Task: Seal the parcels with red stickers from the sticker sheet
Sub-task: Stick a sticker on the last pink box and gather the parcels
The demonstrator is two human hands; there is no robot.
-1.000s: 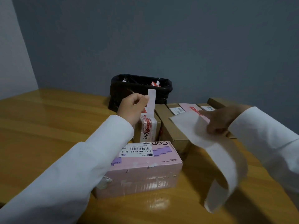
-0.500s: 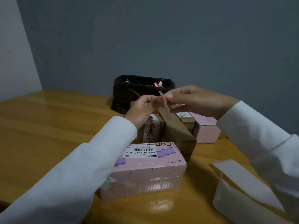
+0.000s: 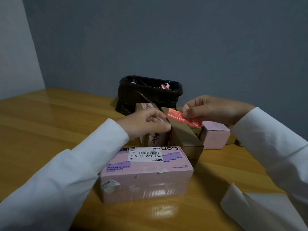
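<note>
My right hand (image 3: 215,109) pinches a red sticker (image 3: 184,120) by its upper edge, holding it face up over a brown cardboard parcel (image 3: 185,139). My left hand (image 3: 146,124) hovers just left of the sticker with fingers loosely curled, holding nothing I can see. A large pink parcel (image 3: 146,174) with a barcode label lies nearest me. Behind it stand a small brown parcel with handwriting (image 3: 154,139) and a small pink parcel (image 3: 214,135). The white sticker sheet (image 3: 260,209) lies curled on the table at the lower right.
A black bin lined with a bag (image 3: 150,94) stands against the grey wall behind the parcels, with scraps inside. The wooden table (image 3: 50,127) stretches out to the left. More brown boxes peek out behind my right sleeve.
The right hand let go of the sticker sheet, which dropped to the table, and took the sticker from the left hand. The sticker now shows its red face; my left hand released it.
</note>
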